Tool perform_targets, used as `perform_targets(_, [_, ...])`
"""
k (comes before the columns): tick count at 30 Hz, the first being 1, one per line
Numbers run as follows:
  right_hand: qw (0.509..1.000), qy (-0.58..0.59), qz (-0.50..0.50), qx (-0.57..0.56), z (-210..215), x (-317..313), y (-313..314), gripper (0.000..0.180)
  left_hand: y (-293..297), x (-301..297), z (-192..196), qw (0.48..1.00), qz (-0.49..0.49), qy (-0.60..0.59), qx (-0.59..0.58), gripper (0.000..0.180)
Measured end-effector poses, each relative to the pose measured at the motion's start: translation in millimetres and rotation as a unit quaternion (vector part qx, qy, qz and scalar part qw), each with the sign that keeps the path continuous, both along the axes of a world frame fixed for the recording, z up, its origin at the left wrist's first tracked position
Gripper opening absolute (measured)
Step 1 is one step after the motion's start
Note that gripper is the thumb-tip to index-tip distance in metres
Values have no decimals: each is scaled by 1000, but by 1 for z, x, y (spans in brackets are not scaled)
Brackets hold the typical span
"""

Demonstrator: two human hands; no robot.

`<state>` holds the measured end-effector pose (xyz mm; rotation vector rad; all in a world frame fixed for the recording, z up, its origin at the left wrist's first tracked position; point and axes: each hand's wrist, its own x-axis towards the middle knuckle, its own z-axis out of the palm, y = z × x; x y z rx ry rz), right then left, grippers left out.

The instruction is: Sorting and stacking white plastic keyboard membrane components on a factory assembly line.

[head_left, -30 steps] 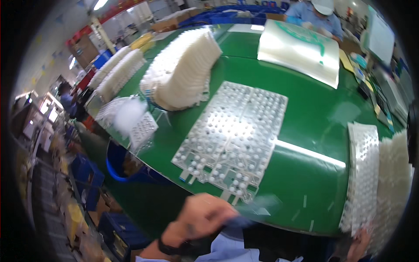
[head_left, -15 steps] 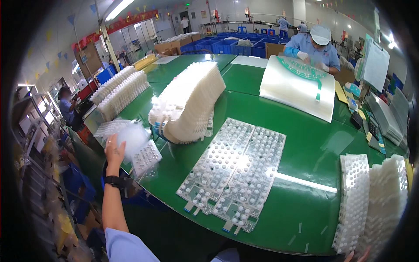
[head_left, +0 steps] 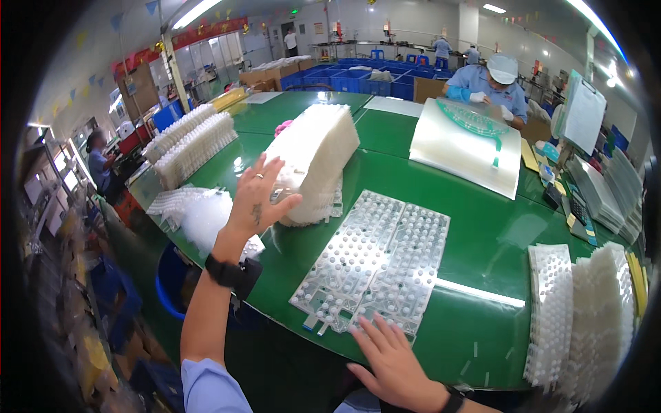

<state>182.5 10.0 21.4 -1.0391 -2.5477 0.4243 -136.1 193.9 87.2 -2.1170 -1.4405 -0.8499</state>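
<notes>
Two clear membrane sheets dotted with white domes [head_left: 375, 255] lie side by side on the green table, narrow tails toward me. My right hand [head_left: 392, 361] is over their near edge, fingers spread and nothing in it; whether the fingertips touch the sheet, I cannot tell. Farther left, my left hand [head_left: 256, 196] is open, its fingers reaching to the near left side of a tall leaning stack of translucent sheets [head_left: 317, 144]. It partly hides that stack. Below its wrist lies a crumpled clear bag or film [head_left: 205, 220], beside some fanned dome sheets [head_left: 169, 201].
More stacked dome sheets stand at the right edge [head_left: 549, 310] and far left [head_left: 196, 148]. Across the green table [head_left: 482, 227], a co-worker [head_left: 485, 86] handles a green-patterned sheet on a curved white pile [head_left: 465, 151]. A blue bin [head_left: 169, 282] sits below the table's left edge.
My left hand has moved right and away from me, from the crumpled clear film to the tall stack. My right hand has come from the lower right corner to the flat dome sheets.
</notes>
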Motion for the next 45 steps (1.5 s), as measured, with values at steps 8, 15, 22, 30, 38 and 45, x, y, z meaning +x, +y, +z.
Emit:
perform_targets(8, [991, -80, -105, 6, -36, 13, -6, 77, 38, 11, 40, 962, -32, -197, -185, 32])
perform_targets(15, [996, -51, -69, 31, -42, 26, 0, 76, 50, 15, 41, 961, 17, -277, -16, 25])
perform_targets(22, [997, 49, -32, 45, -46, 18, 5, 72, 3, 172, 53, 951, -248, -60, 174, 28])
perform_targets(30, [930, 348, 121, 8, 35, 95, -72, 22, -151, 297, -32, 837, -408, 139, -338, 17])
perform_targets(38, [947, 171, -272, -7, -32, 138, -52, 36, -198, 300, -97, 821, -390, -63, -413, 19])
perform_targets(45, [970, -6, -237, -49, -38, 140, -46, 55, -176, 194, -96, 955, -29, -57, -288, 54])
